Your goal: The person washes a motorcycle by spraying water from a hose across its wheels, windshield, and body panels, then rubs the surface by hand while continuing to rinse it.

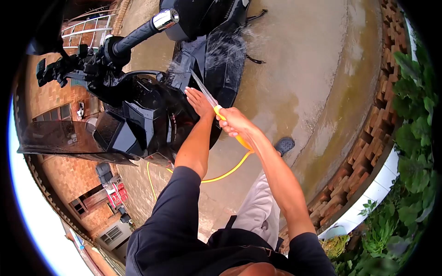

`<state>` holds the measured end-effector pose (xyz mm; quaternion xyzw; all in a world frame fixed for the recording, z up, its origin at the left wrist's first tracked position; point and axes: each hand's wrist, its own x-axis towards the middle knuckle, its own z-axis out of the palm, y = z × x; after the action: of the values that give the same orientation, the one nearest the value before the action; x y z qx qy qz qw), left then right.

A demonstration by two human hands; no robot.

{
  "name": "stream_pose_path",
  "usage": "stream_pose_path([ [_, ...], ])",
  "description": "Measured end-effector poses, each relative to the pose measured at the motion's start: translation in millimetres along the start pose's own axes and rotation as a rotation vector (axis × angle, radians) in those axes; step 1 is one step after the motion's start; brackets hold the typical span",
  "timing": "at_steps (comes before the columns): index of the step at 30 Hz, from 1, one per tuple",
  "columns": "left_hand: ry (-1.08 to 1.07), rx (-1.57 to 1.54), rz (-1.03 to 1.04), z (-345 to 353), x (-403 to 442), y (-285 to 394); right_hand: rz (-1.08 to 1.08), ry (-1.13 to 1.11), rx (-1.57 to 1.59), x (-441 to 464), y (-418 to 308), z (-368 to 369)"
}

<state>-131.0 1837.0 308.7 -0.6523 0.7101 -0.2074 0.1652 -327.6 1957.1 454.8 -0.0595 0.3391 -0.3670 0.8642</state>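
My right hand (234, 122) is closed around the end of a yellow hose (225, 174). A jet of water (203, 87) leaves the hose and splashes on the footboard (195, 51) of a black scooter (142, 122). My left hand (200, 102) lies flat against the scooter's dark body, fingers stretched out, just left of the jet, and holds nothing. The scooter's handlebar grip (140, 36) with a silver end sticks out at the upper left. Behind my hands the hose loops down over the ground.
Wet concrete (294, 60) lies right of the scooter. Stacked bricks (350, 172) line the right side, with green plants (416, 170) beyond. A brick building (69, 177) stands on the left, near red crates (117, 194). My shoe (285, 145) is on the ground.
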Motion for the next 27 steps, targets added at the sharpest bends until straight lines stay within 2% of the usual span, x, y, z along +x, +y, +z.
stream_pose_path([
  [4, -0.077, 0.087, -0.151, 9, 44, 2, 0.050, -0.050, -0.033, 25, -23, -20],
  [6, 0.094, 0.128, 0.039, 24, 71, 0, 0.073, -0.059, -0.023, 31, -32, -32],
  [10, 0.186, 0.007, 0.088, 51, 137, -2, 0.091, -0.035, -0.005, 39, -44, -60],
  [12, 0.150, 0.095, 0.056, 31, 113, 14, 0.104, -0.045, 0.009, 43, -46, -68],
  [14, -0.129, 0.210, -0.026, -3, 53, 31, 0.121, -0.060, -0.006, 56, -43, -66],
  [16, -0.306, 0.178, -0.022, 34, 12, 35, 0.149, -0.065, -0.021, 57, -44, -58],
  [17, -0.283, 0.087, -0.057, 6, 6, 39, 0.146, -0.066, -0.046, 51, -45, -53],
  [18, -0.221, 0.175, 0.060, -16, 9, 34, 0.137, -0.063, -0.071, 48, -48, -51],
  [21, -0.258, 0.283, -0.057, -28, 44, 8, 0.154, -0.063, -0.051, 51, -49, -49],
  [23, -0.105, 0.234, -0.029, -4, 82, -19, 0.171, -0.061, -0.046, 51, -47, -51],
  [24, -0.083, 0.205, -0.164, 20, 108, -25, 0.173, -0.059, -0.049, 50, -46, -52],
  [26, -0.090, 0.113, -0.293, 23, 141, -10, 0.152, -0.062, -0.046, 47, -46, -55],
  [27, -0.083, 0.104, -0.293, 24, 146, -3, 0.146, -0.053, -0.012, 46, -44, -55],
])
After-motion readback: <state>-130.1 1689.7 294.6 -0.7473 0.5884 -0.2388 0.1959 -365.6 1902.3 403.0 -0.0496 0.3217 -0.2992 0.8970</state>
